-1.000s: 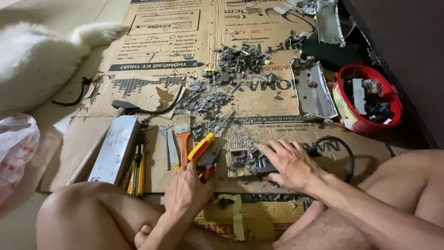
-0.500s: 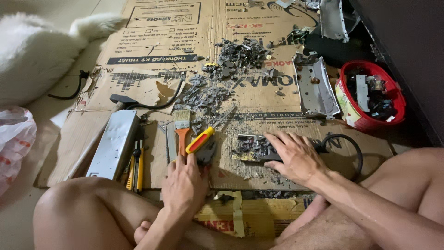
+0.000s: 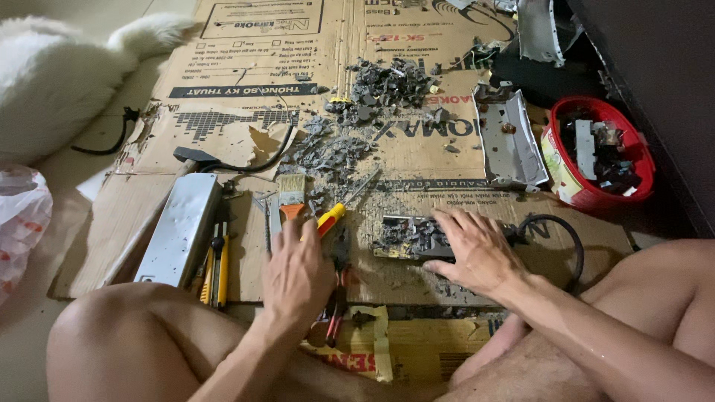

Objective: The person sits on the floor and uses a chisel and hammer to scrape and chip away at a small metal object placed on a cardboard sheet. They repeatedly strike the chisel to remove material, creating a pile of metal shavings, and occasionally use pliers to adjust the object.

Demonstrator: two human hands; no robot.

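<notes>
Seated on floor over flattened cardboard; left hand lying palm down over tools near the front edge, fingers loosely spread, clamped on nothing that shows; screwdriver with yellow-and-orange handle emerging just beyond its fingertips, long axis running up and to the right, shaft tip toward the heap of grey scraps; brush just left of that handle; red-handled pliers partly under the same hand, handles pointing back toward the body; whether the palm presses either tool, cannot tell. Right hand spread flat, fingers apart, on the near end of a circuit board, pinning rather than gripping; board lying crosswise, to the right of the left hand and near it; black cable looping off behind the right hand. Left hand nearer to screwdriver and pliers; right hand nearer to board. Well apart: grey metal box at left with yellow-handled tools beside it; bent metal plate and red bowl of parts at right. Board's right end hidden under the hand; parts on it too small to make out.
</notes>
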